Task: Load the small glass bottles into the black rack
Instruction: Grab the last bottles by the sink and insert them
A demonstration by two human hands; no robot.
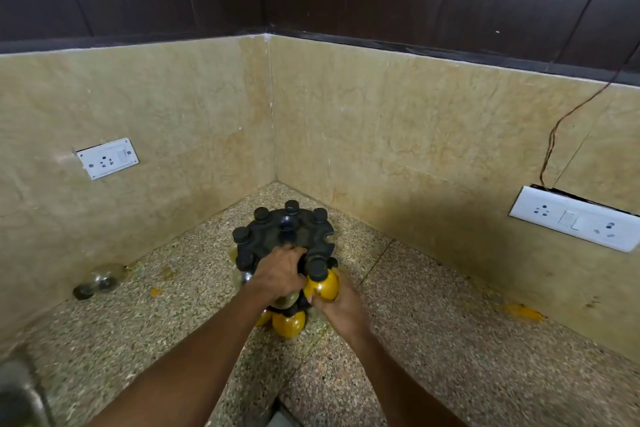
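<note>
Two bare forearms enter from the lower edge, with no sleeve, cuff or glove showing on either one. The left hand (278, 272) is bare, and no ring, watch or band shows on its back or wrist. The right hand (337, 305) is bare as well, its wrist uncovered. Pale nails show at the tips of its fingers (309, 299). Motion blur softens finer detail.
</note>
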